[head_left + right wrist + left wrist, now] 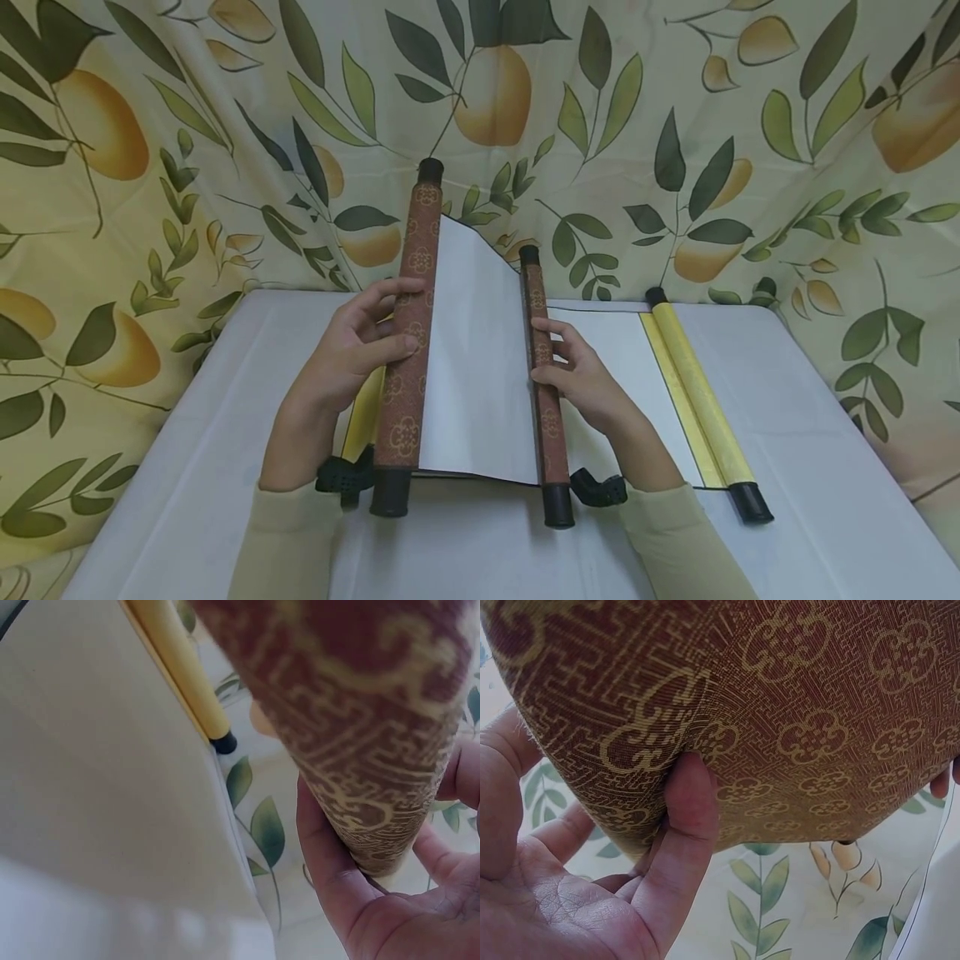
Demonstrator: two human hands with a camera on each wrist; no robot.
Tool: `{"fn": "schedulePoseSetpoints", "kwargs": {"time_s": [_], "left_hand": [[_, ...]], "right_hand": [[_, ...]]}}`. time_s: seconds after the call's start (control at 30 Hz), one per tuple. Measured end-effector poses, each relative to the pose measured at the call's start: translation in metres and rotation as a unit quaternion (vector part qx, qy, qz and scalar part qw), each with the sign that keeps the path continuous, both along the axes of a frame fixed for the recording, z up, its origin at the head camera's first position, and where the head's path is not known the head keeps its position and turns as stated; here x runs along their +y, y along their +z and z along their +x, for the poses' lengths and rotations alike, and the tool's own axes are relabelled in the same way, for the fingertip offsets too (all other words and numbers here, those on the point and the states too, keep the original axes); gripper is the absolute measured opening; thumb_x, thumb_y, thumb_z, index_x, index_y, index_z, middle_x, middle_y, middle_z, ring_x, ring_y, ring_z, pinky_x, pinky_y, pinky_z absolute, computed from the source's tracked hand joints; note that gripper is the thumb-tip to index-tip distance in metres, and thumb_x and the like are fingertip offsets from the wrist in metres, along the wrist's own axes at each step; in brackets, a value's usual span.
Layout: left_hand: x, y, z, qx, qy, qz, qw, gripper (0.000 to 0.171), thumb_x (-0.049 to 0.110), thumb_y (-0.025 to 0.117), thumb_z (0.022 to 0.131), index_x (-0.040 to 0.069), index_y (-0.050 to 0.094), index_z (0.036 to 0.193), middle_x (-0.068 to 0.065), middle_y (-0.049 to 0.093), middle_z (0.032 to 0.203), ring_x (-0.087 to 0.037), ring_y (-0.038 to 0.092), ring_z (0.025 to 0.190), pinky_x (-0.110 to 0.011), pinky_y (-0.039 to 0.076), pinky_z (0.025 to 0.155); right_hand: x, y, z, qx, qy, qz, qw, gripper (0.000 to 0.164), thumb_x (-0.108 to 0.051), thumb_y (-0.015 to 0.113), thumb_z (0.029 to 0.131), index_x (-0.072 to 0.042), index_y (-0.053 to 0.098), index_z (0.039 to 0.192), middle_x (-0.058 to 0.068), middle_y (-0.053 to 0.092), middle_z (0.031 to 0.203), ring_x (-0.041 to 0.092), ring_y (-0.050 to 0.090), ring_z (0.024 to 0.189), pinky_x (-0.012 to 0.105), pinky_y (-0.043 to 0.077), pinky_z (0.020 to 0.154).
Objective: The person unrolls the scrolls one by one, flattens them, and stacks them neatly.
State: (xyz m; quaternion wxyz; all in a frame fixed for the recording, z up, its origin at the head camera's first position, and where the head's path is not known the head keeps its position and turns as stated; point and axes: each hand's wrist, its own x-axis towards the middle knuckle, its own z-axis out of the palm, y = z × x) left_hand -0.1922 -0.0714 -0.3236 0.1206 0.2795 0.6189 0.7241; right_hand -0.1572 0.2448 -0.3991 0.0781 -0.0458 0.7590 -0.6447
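Observation:
A hanging scroll (480, 358) with white paper and brown, gold-patterned backing is partly unrolled, tilted up above the table. My left hand (341, 358) grips its thicker left roll (405, 392), thumb and fingers on opposite sides. The left wrist view shows the thumb against the patterned backing (802, 735). My right hand (592, 387) holds the thinner right roll (549, 417) between thumb and fingers. In the right wrist view, fingers (330, 862) curve round the patterned roll (352, 750). Black knobs cap the rolls' ends.
Behind the held scroll, a second scroll with yellow borders lies open on the white-covered table (795, 400). Its right yellow roll (697, 383) has black ends; the left side is mostly hidden. A fruit-and-leaf patterned cloth (495, 183) hangs behind the table.

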Motion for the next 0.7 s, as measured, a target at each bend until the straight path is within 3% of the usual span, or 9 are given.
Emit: {"fn": "schedulePoseSetpoints", "kwargs": {"time_s": [0.43,0.7], "left_hand": [[-0.0039,0.0011,0.0005,0.001,0.003,0.025,0.9997,0.059,-0.004,0.061,0.086,0.013,0.049,0.141,-0.018,0.045,0.135,-0.022,0.064,0.102,-0.032,0.058,0.076],[-0.0043,-0.0004,-0.0004,0.005,0.013,0.028,0.9995,0.059,-0.003,0.059,0.086,0.013,0.049,0.142,-0.017,0.047,0.132,-0.019,0.063,0.099,-0.029,0.056,0.074]], "right_hand": [[0.0009,0.0004,0.0001,0.001,0.0,0.002,1.0,0.067,0.001,0.057,0.092,-0.018,0.032,0.151,0.022,0.034,0.145,0.034,0.049,0.111,0.037,0.051,0.08],[0.0007,0.002,0.0005,-0.003,0.002,-0.002,1.0,0.069,0.002,0.057,0.091,-0.018,0.031,0.152,0.023,0.034,0.145,0.037,0.048,0.118,0.039,0.052,0.083]]}}
